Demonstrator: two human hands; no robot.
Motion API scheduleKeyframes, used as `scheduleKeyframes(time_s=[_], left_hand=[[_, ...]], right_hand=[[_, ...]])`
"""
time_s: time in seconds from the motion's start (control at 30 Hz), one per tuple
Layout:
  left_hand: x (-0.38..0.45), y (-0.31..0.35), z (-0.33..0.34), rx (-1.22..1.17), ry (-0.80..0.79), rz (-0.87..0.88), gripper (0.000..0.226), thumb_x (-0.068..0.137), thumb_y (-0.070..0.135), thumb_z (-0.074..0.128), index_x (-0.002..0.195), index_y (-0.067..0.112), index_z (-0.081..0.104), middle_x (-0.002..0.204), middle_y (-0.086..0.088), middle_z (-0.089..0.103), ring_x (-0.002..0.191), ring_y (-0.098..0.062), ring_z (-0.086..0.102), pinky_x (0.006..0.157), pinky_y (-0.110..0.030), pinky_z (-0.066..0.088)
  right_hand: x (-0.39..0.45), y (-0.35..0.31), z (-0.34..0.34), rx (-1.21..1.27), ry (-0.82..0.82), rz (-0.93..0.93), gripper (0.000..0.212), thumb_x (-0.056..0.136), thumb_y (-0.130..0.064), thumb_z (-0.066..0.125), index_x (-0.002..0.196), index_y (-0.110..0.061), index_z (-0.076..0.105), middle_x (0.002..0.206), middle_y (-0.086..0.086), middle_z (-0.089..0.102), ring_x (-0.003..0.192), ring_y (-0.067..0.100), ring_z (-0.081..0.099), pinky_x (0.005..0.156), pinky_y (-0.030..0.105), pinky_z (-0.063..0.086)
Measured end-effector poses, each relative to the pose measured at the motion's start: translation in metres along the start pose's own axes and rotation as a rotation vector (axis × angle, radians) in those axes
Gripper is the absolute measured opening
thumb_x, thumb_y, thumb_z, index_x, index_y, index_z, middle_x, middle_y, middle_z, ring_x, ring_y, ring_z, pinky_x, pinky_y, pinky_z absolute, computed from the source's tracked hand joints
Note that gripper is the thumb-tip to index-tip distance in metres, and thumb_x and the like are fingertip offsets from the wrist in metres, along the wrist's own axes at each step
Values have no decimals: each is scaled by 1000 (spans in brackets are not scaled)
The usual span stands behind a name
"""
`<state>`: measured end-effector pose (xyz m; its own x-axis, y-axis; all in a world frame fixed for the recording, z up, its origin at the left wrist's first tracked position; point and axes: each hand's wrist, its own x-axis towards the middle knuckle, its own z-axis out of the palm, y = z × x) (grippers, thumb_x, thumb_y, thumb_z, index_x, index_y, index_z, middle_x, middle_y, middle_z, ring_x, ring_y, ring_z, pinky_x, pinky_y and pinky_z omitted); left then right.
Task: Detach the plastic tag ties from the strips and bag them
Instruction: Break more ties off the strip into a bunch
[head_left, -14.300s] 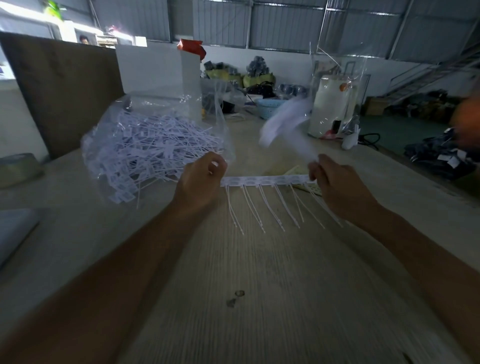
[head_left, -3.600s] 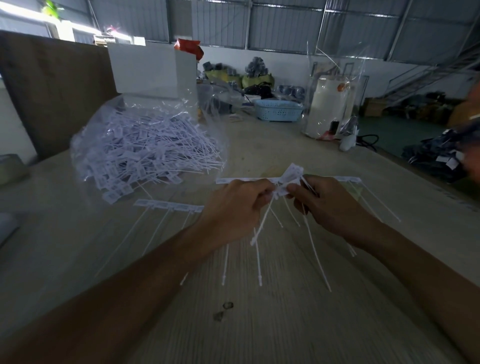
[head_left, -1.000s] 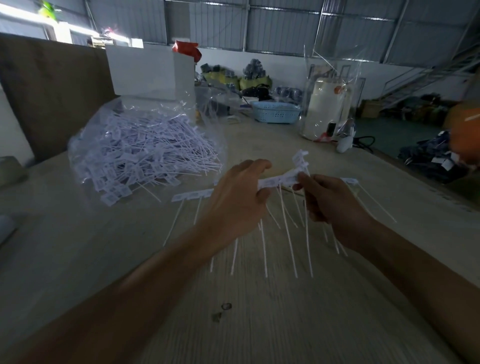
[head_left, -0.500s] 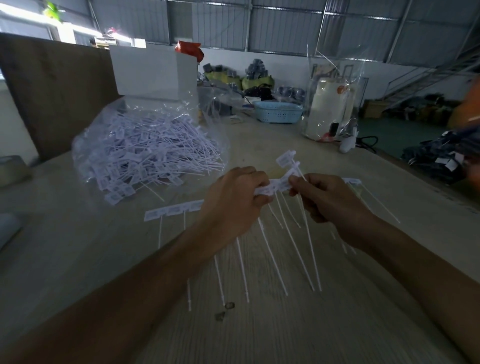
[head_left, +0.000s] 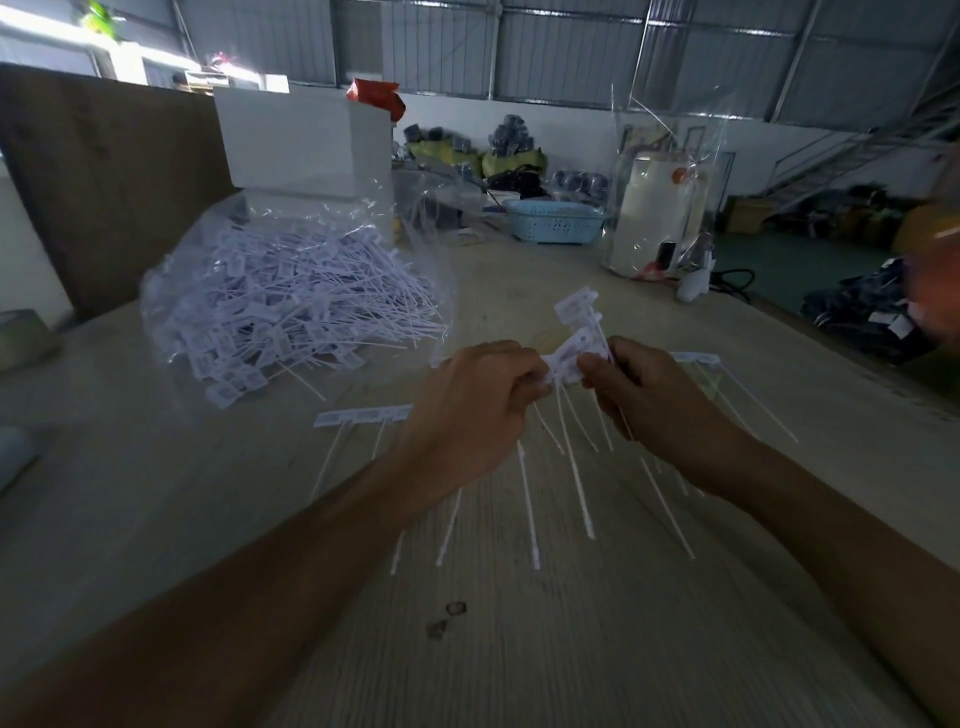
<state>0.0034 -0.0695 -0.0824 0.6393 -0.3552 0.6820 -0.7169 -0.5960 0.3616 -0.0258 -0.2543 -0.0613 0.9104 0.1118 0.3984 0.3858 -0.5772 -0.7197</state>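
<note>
Leftmost, a clear bag (head_left: 291, 306) heaped with loose white tag ties lies on the wooden counter (head_left: 519, 649), and nearer lies a strip (head_left: 363, 415) whose right end is hidden behind the left hand (head_left: 467, 410). That hand's fingers are curled round the left end of a white strip of tag ties (head_left: 574, 348) held above the counter, while the right hand (head_left: 644, 395) pinches its other end, so the middle is barely visible. Another strip (head_left: 696, 357) shows partly behind the right hand; further right the view is blurred.
</note>
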Motion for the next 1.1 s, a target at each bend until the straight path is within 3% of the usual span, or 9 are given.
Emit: scheduleKeyframes(time_s=[0.13,0.23,0.37,0.53,0.63,0.7,0.77,0.9,1.1], left_hand=[[1,-5,6,-56,-8,-31,18,95,19,62,82,11,72,73,2,66,66,-14,60,65,-39,49],[2,-7,10,-145,-38,-79,22,95,17,62,78,9,73,72,-1,70,66,-12,64,66,-38,50],[3,-4,6,-192,4,-117,6,85,28,74,88,22,76,77,8,71,70,-5,65,70,-34,53],[2,-1,3,-41,25,-10,15,80,23,79,89,15,69,83,4,63,77,-13,57,71,-38,48],[3,0,2,-34,45,6,17,79,21,80,88,14,68,84,3,62,78,-16,56,71,-40,48],[3,2,2,-34,46,6,17,78,21,80,88,14,68,84,3,62,78,-17,57,71,-41,48],[2,3,2,-50,51,22,16,78,20,80,87,14,68,83,4,63,77,-16,57,70,-40,48],[2,5,-1,-48,101,50,13,81,18,79,87,12,69,81,2,63,74,-16,56,66,-39,49],[2,5,0,-31,125,2,15,82,24,79,90,16,70,82,4,63,74,-14,56,66,-40,49]], right_hand=[[1,2,0,-132,-14,-53,27,102,-24,47,87,-3,56,64,-4,47,51,0,44,56,27,31],[0,4,-1,-250,-22,-134,26,101,-25,47,83,-7,51,68,-2,47,58,4,44,58,29,32],[3,8,0,-95,-17,-15,36,103,-32,42,90,-1,55,68,1,49,54,3,44,55,24,36],[0,12,2,-5,-70,7,47,105,-39,35,92,2,52,63,18,59,45,19,51,47,21,41],[4,14,3,-88,-16,-6,37,106,-31,37,86,-4,52,60,2,51,44,3,46,48,15,36],[7,16,5,-150,17,-38,33,106,-28,39,82,-10,52,61,-2,49,48,4,44,55,22,36],[11,18,-2,-194,108,-31,30,106,-28,38,82,-18,52,66,-4,49,53,5,44,53,19,35],[14,21,-36,39,364,81,23,105,-35,42,97,-22,59,59,-12,46,44,-1,39,43,13,33],[3,7,-4,213,8,229,36,100,-48,44,91,-20,65,62,-8,48,51,6,38,48,23,31]])
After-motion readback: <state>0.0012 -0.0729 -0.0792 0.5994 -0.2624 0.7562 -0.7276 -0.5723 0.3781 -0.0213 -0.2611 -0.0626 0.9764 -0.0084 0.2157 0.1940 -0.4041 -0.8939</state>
